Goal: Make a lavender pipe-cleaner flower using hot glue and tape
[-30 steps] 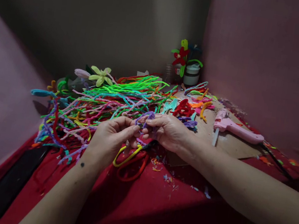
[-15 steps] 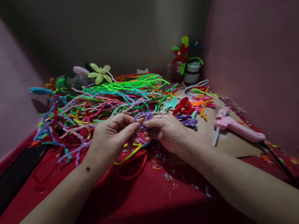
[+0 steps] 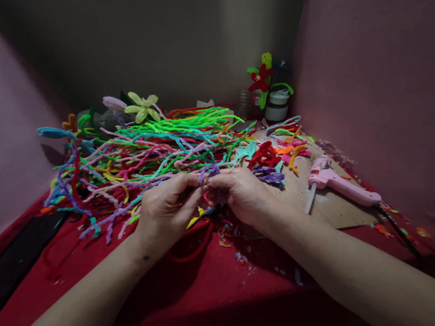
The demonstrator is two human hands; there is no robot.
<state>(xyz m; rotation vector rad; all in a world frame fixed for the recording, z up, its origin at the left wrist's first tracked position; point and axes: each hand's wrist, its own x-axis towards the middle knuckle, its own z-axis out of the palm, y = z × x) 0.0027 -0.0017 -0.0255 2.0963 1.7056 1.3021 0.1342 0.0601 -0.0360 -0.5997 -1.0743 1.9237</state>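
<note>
1. Left hand (image 3: 167,204): thumb and finger pinched on the purple pipe cleaner (image 3: 211,171).
2. Right hand (image 3: 240,191): fingertips closed on it too, at this hand's ten o'clock.
3. Pink glue gun (image 3: 348,187): three o'clock from both, over cardboard (image 3: 334,210).

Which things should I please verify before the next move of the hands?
1. Left hand pinches the purple piece: ok.
2. Right hand grips it too: ok.
3. Glue gun lies apart from both hands: ok, on the brown board.
4. Glue gun is cold: cannot tell.
5. Yellow handle is fully visible: not ok, partly hidden by the left hand.
6. Red cloth is free of scraps: not ok, bits lie below the right hand.
</note>
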